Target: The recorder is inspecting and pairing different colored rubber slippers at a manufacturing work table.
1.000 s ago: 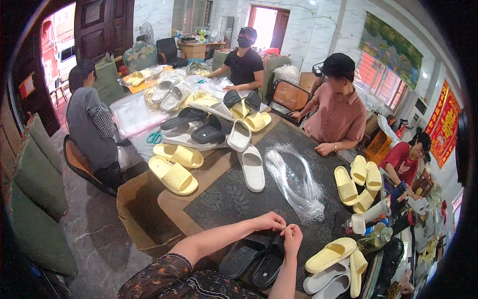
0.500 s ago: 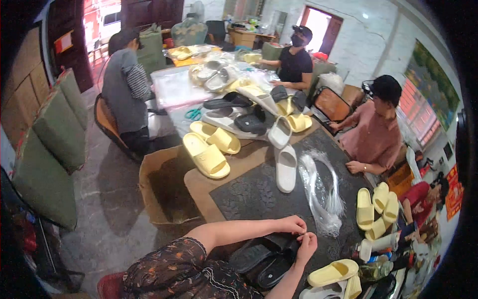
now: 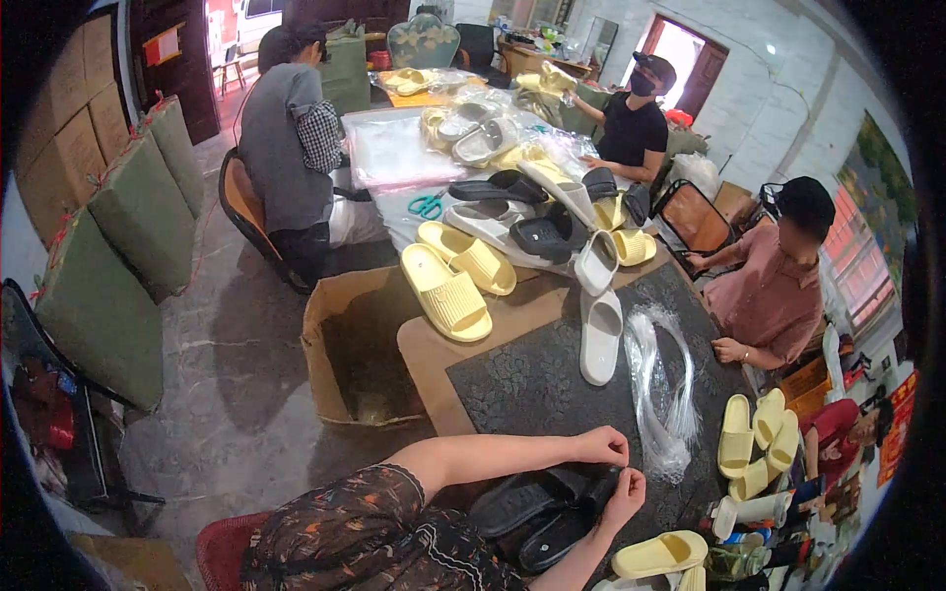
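Over a bench topped with a dark patterned mat, a worker in a patterned top draws both hands together above black slides. The left hand and right hand are each closed in a fingertip pinch, nearly meeting; whatever lies between the fingertips is too small to make out.

Such fine handling appears to call for a light grip, fingertips kept close, wrists steady and both forearms clear of the footwear, with the meeting point in plain sight.

The black slides lie side by side at the near edge of the bench, just in front of the worker and partly hidden by the forearms. Their long axes run roughly parallel, slanting from lower left to upper right; the toe ends appear to point away from the worker, toward the hands, though shadow blurs the straps.

Beyond the hands lies a looped bundle of clear strands, with a grey slide on its left and yellow slides on its right.
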Tool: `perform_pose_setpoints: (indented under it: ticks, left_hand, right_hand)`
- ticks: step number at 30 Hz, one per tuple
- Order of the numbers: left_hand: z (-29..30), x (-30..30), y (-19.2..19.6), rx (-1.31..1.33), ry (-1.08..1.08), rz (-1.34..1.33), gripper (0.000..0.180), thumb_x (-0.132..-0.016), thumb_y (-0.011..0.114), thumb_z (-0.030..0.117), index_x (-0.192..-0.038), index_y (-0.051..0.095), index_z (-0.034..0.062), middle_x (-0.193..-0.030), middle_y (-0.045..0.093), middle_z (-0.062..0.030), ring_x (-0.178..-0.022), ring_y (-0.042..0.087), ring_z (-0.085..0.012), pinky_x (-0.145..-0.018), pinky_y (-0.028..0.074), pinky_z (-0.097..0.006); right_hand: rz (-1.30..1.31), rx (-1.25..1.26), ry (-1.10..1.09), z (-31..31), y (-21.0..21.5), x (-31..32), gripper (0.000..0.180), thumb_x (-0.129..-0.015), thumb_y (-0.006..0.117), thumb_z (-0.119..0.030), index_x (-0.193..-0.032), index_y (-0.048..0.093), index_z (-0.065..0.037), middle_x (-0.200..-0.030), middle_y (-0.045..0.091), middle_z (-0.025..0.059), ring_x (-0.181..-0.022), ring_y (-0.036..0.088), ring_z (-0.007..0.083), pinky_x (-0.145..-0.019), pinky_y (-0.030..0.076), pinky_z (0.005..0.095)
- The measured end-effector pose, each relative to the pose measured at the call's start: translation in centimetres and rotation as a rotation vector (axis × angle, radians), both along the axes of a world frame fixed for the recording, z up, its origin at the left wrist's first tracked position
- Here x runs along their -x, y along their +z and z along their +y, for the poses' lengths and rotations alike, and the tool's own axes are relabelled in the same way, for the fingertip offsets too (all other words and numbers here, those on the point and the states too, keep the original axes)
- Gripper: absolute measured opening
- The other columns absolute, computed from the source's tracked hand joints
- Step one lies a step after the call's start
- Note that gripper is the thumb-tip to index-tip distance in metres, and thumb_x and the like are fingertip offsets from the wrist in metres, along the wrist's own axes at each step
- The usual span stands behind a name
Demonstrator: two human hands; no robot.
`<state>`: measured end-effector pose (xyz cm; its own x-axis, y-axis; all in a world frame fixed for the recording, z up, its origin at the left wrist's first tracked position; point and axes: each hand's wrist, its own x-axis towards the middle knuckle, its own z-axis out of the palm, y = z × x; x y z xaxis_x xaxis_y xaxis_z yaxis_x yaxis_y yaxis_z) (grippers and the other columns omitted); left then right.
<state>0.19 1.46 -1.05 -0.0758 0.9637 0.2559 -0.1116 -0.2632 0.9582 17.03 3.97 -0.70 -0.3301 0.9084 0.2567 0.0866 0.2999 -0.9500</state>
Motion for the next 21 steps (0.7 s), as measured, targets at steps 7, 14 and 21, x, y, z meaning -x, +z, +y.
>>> perform_pose_setpoints:
  ticks: [7,14,21]
  left_hand:
    - [0.4,-0.2,2.6,0.115,-0.007,0.113,0.018,-0.081,0.068,0.019,-0.087,0.069,0.0024,-0.084,0.067,-0.0024,-0.079,0.06,-0.0093,-0.073,0.048,-0.026]
    - [1.2,0.7,0.1,0.218,0.013,0.023,0.01,-0.083,0.066,0.012,-0.087,0.064,0.0026,-0.075,0.06,0.001,-0.067,0.052,-0.0066,-0.061,0.041,-0.021]
    - [1.0,-1.0,0.6,0.217,-0.067,-0.015,0.01,-0.084,0.066,0.012,-0.086,0.063,0.0034,-0.073,0.058,0.0026,-0.064,0.049,-0.005,-0.057,0.037,-0.02]
  right_hand:
    - [-0.173,0.063,-0.179,-0.2,2.6,0.4,0.018,-0.084,0.07,-0.019,-0.092,0.067,-0.002,-0.083,0.064,0.0013,-0.075,0.057,0.0094,-0.068,0.046,0.0242]
    - [0.081,0.06,-0.049,0.4,0.1,0.9,0.015,-0.086,0.063,-0.017,-0.09,0.061,-0.003,-0.077,0.059,-0.0007,-0.072,0.053,0.0061,-0.065,0.045,0.0234]
    - [0.072,0.069,-0.09,-0.3,0.5,-0.7,0.014,-0.086,0.064,-0.017,-0.09,0.061,-0.004,-0.076,0.06,-0.0022,-0.07,0.052,0.0049,-0.063,0.045,0.0227]
